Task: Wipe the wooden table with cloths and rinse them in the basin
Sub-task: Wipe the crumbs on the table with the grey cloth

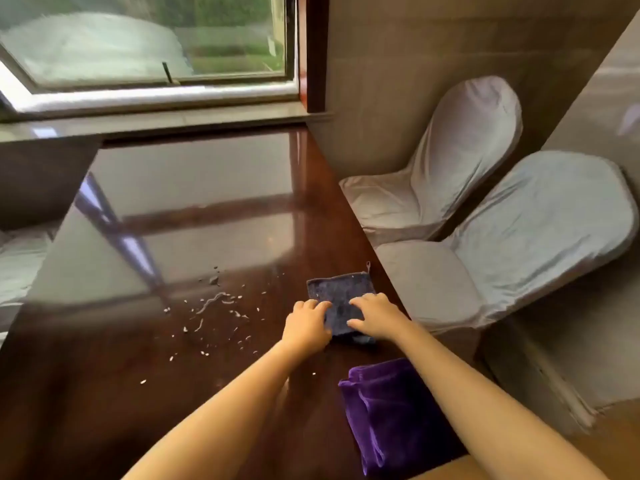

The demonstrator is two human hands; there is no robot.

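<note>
A dark grey cloth lies flat on the glossy wooden table, close to its right edge. My left hand rests on the cloth's near left side, fingers curled over it. My right hand presses on its near right side, fingers spread on the fabric. A purple cloth lies bunched on the table nearer to me, beside my right forearm. White crumbs and scraps are scattered on the table left of the grey cloth. No basin is in view.
Two chairs in pale fabric covers stand close along the table's right edge. A window with a sill runs behind the table's far end. A tiled wall is at the right.
</note>
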